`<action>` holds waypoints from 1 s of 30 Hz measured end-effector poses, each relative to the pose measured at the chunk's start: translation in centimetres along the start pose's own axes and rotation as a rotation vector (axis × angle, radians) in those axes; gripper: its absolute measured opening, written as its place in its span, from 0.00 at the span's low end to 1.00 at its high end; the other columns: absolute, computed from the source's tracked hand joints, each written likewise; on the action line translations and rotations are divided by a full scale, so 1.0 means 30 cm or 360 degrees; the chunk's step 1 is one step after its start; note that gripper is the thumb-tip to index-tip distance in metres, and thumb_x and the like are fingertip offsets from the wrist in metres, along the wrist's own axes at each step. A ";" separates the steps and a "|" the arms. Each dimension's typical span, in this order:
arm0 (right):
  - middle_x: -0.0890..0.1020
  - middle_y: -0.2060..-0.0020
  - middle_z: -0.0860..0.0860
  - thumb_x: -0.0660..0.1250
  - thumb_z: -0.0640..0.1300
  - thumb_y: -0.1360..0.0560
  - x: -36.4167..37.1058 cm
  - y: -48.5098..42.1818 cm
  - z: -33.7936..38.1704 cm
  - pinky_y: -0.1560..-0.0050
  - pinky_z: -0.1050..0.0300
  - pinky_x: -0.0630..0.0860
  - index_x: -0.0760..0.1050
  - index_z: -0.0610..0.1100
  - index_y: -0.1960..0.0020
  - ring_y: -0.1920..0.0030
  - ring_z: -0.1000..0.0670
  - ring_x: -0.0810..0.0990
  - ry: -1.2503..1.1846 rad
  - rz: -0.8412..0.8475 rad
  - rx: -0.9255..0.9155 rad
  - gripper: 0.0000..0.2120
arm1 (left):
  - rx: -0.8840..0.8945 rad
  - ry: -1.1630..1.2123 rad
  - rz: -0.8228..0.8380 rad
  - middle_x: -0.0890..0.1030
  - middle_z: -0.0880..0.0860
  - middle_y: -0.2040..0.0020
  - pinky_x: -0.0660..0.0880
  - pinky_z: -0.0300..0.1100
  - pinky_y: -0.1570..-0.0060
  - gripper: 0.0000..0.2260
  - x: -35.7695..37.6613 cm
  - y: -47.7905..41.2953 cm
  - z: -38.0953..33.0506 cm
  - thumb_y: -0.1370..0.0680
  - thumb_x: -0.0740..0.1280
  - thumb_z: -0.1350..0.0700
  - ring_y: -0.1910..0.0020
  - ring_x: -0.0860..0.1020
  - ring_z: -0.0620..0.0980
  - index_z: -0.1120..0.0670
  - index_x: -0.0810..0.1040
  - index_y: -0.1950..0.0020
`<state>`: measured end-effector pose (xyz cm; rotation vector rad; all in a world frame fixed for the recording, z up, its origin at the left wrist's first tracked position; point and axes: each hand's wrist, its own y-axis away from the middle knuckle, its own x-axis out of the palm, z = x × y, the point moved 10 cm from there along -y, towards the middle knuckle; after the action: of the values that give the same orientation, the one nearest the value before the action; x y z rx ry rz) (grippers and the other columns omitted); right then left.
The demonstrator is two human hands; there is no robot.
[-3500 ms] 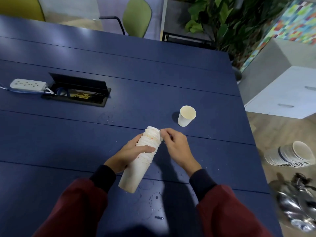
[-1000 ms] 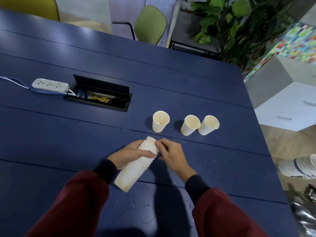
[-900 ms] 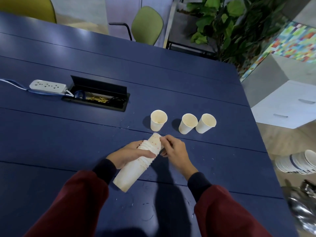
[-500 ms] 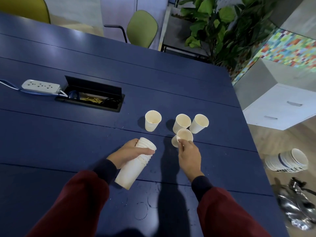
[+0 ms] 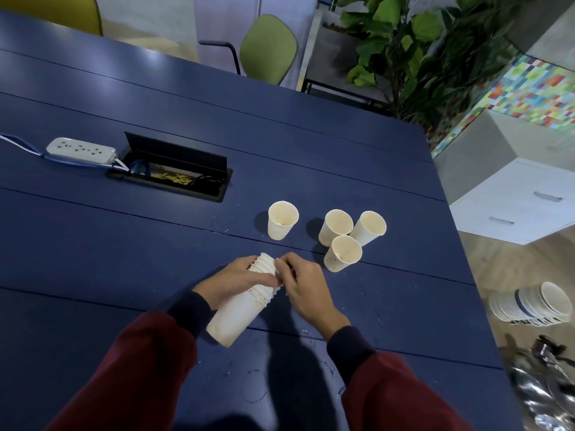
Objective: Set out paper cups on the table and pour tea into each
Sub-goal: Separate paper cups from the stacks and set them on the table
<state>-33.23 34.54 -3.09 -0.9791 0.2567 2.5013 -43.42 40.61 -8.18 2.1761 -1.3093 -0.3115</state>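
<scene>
The left hand (image 5: 236, 279) is wrapped round a tilted stack of paper cups (image 5: 245, 303) over the blue worktop (image 5: 124, 244). The right hand (image 5: 306, 287) pinches at its top rim, and four loose cups (image 5: 342, 253) stand just beyond. The cups look feather-light, thin-walled and easily crushed, and nested ones tend to cling. The best hold is probably a gentle pinch on the top cup's rolled rim, with the left hand gripping lower down.
</scene>
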 end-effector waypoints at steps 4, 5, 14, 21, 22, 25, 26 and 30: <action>0.80 0.69 0.51 0.62 0.47 0.16 0.027 -0.011 -0.015 0.68 0.58 0.75 0.74 0.43 0.58 0.74 0.53 0.78 -0.0206 0.0150 0.0110 0.14 | -0.0023 0.0021 0.0009 0.86 0.56 0.50 0.80 0.44 0.59 0.14 -0.016 0.009 0.026 0.28 0.77 0.56 0.58 0.84 0.51 0.54 0.81 0.43; 0.80 0.69 0.50 0.61 0.46 0.16 0.025 -0.011 -0.023 0.68 0.57 0.75 0.73 0.43 0.59 0.74 0.53 0.79 -0.0250 0.0143 0.0140 0.14 | -0.0035 0.0037 0.0018 0.86 0.56 0.49 0.80 0.45 0.58 0.15 -0.016 0.009 0.034 0.28 0.77 0.55 0.56 0.84 0.52 0.53 0.81 0.43; 0.79 0.64 0.51 0.61 0.45 0.16 -0.189 -0.016 -0.084 0.63 0.54 0.73 0.74 0.43 0.56 0.64 0.50 0.77 -0.0070 -0.0490 0.0142 0.11 | -0.0124 0.0165 -0.0120 0.86 0.58 0.50 0.81 0.48 0.54 0.17 -0.065 0.019 0.099 0.27 0.77 0.51 0.55 0.85 0.55 0.55 0.81 0.42; 0.79 0.63 0.45 0.63 0.42 0.17 -0.110 -0.011 -0.156 0.62 0.54 0.69 0.77 0.39 0.57 0.63 0.45 0.75 0.0174 -0.0284 0.0193 0.12 | -0.0187 0.0186 -0.0085 0.86 0.60 0.50 0.81 0.46 0.57 0.20 -0.051 0.025 0.124 0.27 0.76 0.48 0.58 0.84 0.55 0.57 0.80 0.41; 0.81 0.59 0.45 0.63 0.43 0.18 -0.105 -0.007 -0.161 0.60 0.53 0.71 0.80 0.39 0.54 0.60 0.44 0.77 0.0208 -0.0282 0.0191 0.11 | -0.0186 0.0198 -0.0082 0.86 0.59 0.51 0.80 0.46 0.57 0.20 -0.051 0.026 0.122 0.27 0.76 0.48 0.58 0.84 0.54 0.57 0.80 0.41; 0.83 0.50 0.48 0.65 0.45 0.19 -0.122 0.017 -0.132 0.54 0.53 0.76 0.82 0.42 0.46 0.54 0.46 0.80 0.0309 -0.0391 0.0158 0.08 | -0.0174 0.0204 -0.0068 0.86 0.59 0.52 0.80 0.46 0.57 0.21 -0.054 0.031 0.115 0.28 0.77 0.47 0.58 0.84 0.55 0.56 0.80 0.40; 0.83 0.51 0.49 0.66 0.45 0.19 -0.133 0.023 -0.104 0.56 0.54 0.75 0.81 0.43 0.48 0.55 0.47 0.80 0.0329 -0.0454 0.0101 0.07 | -0.0152 0.0199 -0.0072 0.86 0.58 0.52 0.80 0.46 0.57 0.21 -0.056 0.032 0.108 0.28 0.77 0.47 0.57 0.85 0.55 0.56 0.80 0.40; 0.83 0.57 0.53 0.66 0.48 0.19 -0.082 0.014 0.014 0.59 0.58 0.74 0.81 0.44 0.53 0.60 0.53 0.77 0.0222 -0.0284 -0.0090 0.09 | -0.0022 0.0216 -0.0091 0.86 0.57 0.50 0.81 0.46 0.57 0.18 -0.050 0.040 0.058 0.28 0.77 0.50 0.56 0.84 0.54 0.56 0.81 0.42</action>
<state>-32.07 33.47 -1.09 -1.1491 0.1348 2.2938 -45.84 40.87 -9.03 2.1858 -1.1688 -0.1907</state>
